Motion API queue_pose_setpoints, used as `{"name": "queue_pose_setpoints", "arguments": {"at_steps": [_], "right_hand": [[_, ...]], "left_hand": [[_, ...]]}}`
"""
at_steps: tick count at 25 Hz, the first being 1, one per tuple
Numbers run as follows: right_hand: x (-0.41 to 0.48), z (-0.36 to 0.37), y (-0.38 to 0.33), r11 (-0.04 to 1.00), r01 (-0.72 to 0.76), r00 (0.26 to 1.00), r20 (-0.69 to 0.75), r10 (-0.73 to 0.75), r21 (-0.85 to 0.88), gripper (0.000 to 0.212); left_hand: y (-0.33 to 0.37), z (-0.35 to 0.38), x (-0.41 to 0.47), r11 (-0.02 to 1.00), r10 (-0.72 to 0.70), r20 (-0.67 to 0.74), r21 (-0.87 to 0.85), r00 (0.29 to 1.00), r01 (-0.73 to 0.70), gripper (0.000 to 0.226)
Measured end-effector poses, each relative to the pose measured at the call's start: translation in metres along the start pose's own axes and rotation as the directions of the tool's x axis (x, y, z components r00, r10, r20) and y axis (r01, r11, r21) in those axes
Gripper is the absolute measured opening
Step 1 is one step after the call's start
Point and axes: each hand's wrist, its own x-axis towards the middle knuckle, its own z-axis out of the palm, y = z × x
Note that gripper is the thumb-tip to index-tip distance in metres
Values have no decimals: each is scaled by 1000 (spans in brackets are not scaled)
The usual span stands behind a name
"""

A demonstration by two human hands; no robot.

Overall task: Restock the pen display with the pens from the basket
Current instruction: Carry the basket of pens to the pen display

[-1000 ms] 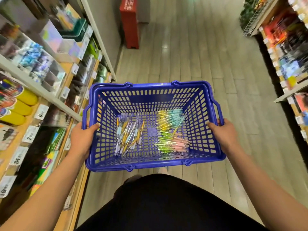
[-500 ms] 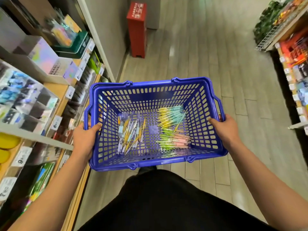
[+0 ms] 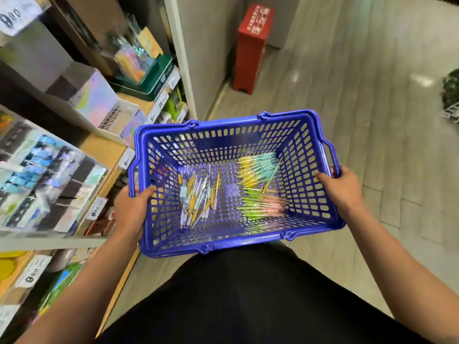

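Observation:
I carry a blue plastic basket (image 3: 223, 244) in front of my waist. My left hand (image 3: 133, 211) grips its left rim, thumb hooked over the edge. At the right rim my right hand (image 3: 344, 188) holds on by the side handle. On the basket floor lie two heaps of pens: thin yellow, white and blue ones (image 3: 198, 198) on the left, and pastel green, teal, yellow and pink ones (image 3: 260, 184) on the right. Stationery shelves (image 3: 57, 170) on my left are blurred; I cannot make out which holds the pen display.
A red box (image 3: 253, 45) stands on the floor beside a grey pillar (image 3: 206, 45) ahead. Price tags (image 3: 126, 158) line the shelf edges on the left. The tiled aisle floor (image 3: 360, 83) stretches ahead and to the right; a wire rack (image 3: 450, 109) peeks in at the right edge.
The view has swung left and forward along the aisle: the right-hand shelves have left the frame, the left shelves and the red box appear closer. Both hands keep their hold on the basket.

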Motion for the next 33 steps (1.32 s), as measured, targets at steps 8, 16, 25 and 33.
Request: {"name": "queue_pose_setpoints", "arguments": {"at_steps": [8, 16, 25, 33], "right_hand": [[102, 80, -103, 962, 243, 940, 276, -201, -127, 26], [153, 168, -180, 847, 510, 715, 624, -317, -154, 22], [141, 214, -181, 769, 632, 504, 807, -309, -100, 15], [119, 236, -164, 749, 645, 538, 786, -304, -152, 15]], "left_hand": [[-19, -5, 7, 982, -131, -282, -166, 950, 86, 33], [-40, 25, -76, 892, -352, -580, -447, 734, 75, 25], [-71, 57, -158, 829, -504, -700, -556, 505, 56, 23], [-107, 32, -142, 830, -532, -692, -540, 488, 139, 19]]}}
